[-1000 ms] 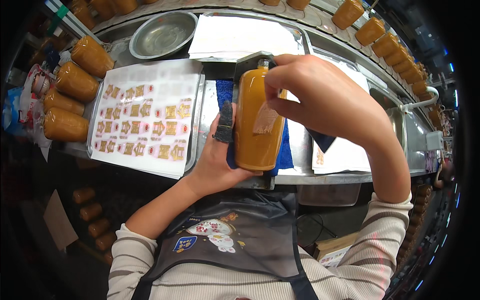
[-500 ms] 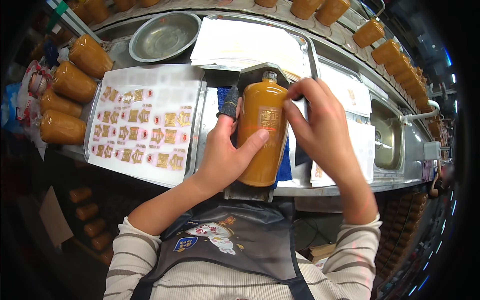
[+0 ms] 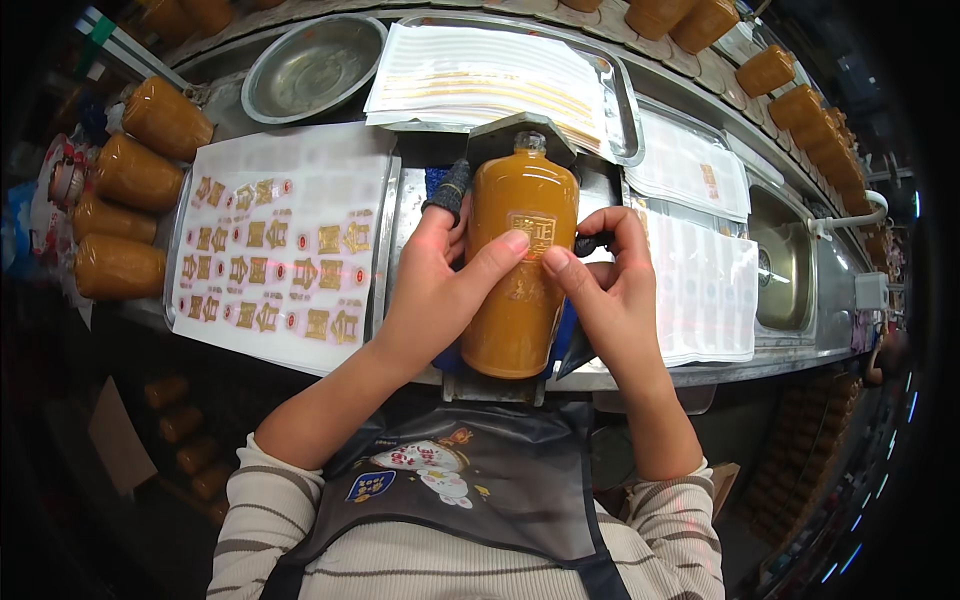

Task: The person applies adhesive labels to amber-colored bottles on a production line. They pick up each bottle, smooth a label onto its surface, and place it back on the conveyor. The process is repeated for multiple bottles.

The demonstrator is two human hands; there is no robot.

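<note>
A caramel-brown bottle [image 3: 512,330] with a clear neck lies on its back in a metal rest, its neck away from me. A gold decal [image 3: 536,232] of characters sits on its front. My left hand [image 3: 440,265] is closed round the bottle's left side, thumb on the decal's left edge. My right hand [image 3: 615,285] is closed at the right side, thumb pressed on the decal's lower right edge. Dark finger covers show on a finger of each hand. Below my right hand a dark flat piece [image 3: 580,352] shows; whether it is held I cannot tell.
On the left, a tray carries a decal sheet [image 3: 330,180]; several brown bottles [image 3: 120,267] stand beyond it. A steel bowl [image 3: 270,85] and a stack of paper sheets [image 3: 480,60] are at the back. White sheets [image 3: 700,290] and a sink [image 3: 785,295] lie right.
My right hand has come down from beside the bottle's shoulder, and its thumb now presses on the decal. The bottle and my left hand have shifted slightly left in view.
</note>
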